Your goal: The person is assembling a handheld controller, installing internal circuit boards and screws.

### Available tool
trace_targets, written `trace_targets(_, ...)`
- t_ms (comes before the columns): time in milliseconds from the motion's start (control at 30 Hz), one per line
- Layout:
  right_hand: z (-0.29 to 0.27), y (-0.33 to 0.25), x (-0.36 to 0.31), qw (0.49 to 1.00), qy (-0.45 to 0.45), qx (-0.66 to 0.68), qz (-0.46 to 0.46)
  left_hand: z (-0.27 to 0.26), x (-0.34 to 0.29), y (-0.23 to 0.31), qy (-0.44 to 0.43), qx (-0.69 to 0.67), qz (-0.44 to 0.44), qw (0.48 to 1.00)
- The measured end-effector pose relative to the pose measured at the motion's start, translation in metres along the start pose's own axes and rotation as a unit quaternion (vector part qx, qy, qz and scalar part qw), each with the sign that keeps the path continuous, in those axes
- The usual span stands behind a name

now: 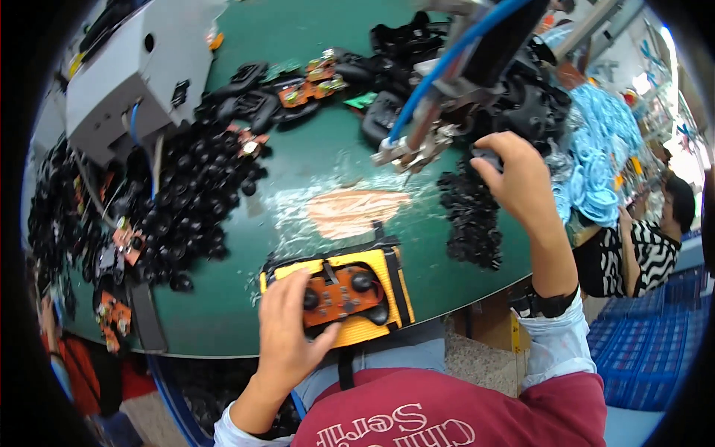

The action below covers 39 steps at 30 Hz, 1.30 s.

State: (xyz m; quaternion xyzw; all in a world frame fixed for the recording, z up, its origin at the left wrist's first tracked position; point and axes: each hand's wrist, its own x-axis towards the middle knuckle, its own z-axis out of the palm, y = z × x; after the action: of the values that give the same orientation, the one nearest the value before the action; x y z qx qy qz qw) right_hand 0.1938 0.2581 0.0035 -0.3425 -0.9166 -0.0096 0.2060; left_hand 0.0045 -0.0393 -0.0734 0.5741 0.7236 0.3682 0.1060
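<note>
An opened game controller [346, 293], with an orange circuit board and two black thumbsticks showing, lies on a yellow pad with black edging [395, 279] at the table's near edge. My left hand [287, 324] grips its left end, fingers over the top and thumb at the lower edge. Out to the right, my right hand [518, 179] is over the pile of small black parts [473, 216]. Its thumb and forefinger are apart, with a dark piece between them that does not look gripped. Above the table hangs a metal tool head with a blue hose [421, 145].
Black controller shells [383, 119] and orange boards [320, 78] lie across the back. Many round black caps [186, 186] are heaped at left beside a grey metal box [138, 74]. Light blue cords [599, 149] pile up at right, near another person [633, 253].
</note>
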Motion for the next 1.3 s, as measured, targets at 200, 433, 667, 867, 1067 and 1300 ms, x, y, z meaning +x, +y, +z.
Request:
trace_targets(200,0.007,0.062,-0.027,0.991,-0.008,-0.132,-0.007,0.004,0.004,0.005,0.019,-0.017,-0.035,0.999)
trace_targets(433,-0.024,0.074,0.003,0.927,0.139,0.336,0.085,-0.021,0.007,0.008,0.085,-0.026,-0.038,0.995)
trace_targets(667,-0.063,-0.064,0.015,0.876,-0.205,0.311,-0.306,-0.05,0.052,0.048,0.021,-0.201,0.0,0.979)
trace_targets(867,-0.021,-0.14,0.013,0.895,0.053,0.319,-0.308,-0.054,0.049,0.046,0.086,-0.376,-0.158,0.909)
trace_targets(1067,0.0,-0.142,-0.02,0.913,-0.026,0.351,-0.209,-0.055,0.032,0.034,0.06,-0.597,-0.205,0.774)
trace_targets(1300,0.017,-0.115,-0.056,0.92,-0.137,0.312,-0.194,-0.045,0.001,0.003,0.035,-0.251,-0.172,0.952)
